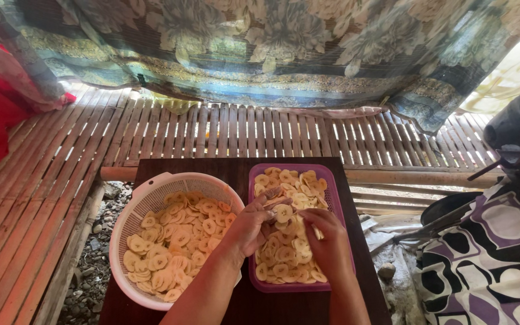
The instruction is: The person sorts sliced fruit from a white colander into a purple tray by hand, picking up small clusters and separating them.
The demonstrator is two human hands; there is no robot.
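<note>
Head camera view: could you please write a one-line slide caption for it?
Two bare hands, left hand and right hand, handle pale round banana slices over a purple rectangular plastic tray.

Not much room on the dark table (pixel 236 171): the 9 o'clock side is taken up by the white basket (pixel 145 192), the 3 o'clock side by the purple tray (pixel 332 198). A bare strip is left at 12 o'clock. Past it, open bamboo slats (pixel 242 129) are blocked by hanging cloth (pixel 272 48).
</note>
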